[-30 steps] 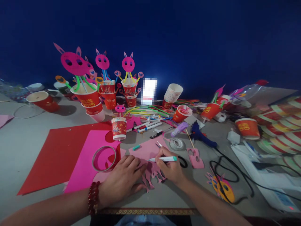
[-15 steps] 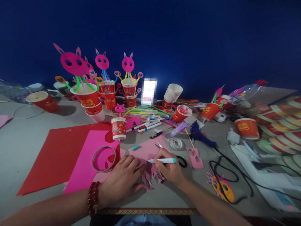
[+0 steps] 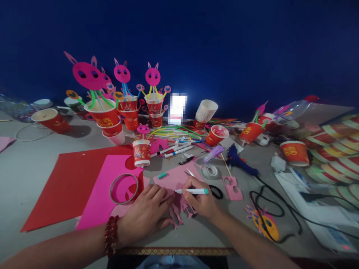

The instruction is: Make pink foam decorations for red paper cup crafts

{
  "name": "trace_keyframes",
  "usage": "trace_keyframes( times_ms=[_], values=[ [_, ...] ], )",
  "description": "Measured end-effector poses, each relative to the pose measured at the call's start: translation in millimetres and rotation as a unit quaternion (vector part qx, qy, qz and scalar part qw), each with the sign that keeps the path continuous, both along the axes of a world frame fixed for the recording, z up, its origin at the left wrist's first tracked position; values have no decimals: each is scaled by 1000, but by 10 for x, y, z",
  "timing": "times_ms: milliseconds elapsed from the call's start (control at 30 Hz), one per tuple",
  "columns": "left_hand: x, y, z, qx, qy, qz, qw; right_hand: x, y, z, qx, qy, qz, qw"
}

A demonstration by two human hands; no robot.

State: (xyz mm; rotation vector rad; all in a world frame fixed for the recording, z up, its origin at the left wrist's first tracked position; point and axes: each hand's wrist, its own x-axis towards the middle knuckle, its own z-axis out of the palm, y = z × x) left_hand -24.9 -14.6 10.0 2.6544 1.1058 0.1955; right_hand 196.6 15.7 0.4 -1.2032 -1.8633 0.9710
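While the left hand (image 3: 147, 211) lay palm down and unclenched on the near left part of a pale pink sheet (image 3: 172, 180), the right hand (image 3: 206, 203), apart from it, was closed around a white marker (image 3: 196, 191). That marker slanted over the sheet, tip leftward; whether it touched could not be told. A green cap (image 3: 162, 175) sat at the sheet's far left edge.

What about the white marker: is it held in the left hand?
No, the right hand holds the white marker, while the left hand rests on pink paper.
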Motion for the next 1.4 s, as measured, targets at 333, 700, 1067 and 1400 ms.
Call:
trace_keyframes(
  times_ms=[333, 700, 1067, 1400],
  values=[
    [0, -6, 2, 2, 4, 4, 1000, 5, 0, 12, -2, 4, 4, 1000],
    [3, 1, -11, 6, 11, 3, 1000, 9, -1, 32, -11, 11, 4, 1000],
    [2, -4, -1, -5, 17, 2, 1000, 17, -3, 21, -2, 7, -15, 1000],
    [3, 7, 13, -21, 14, 1, 1000, 26, 2, -16, -6, 14, -26, 1000]
  ],
)
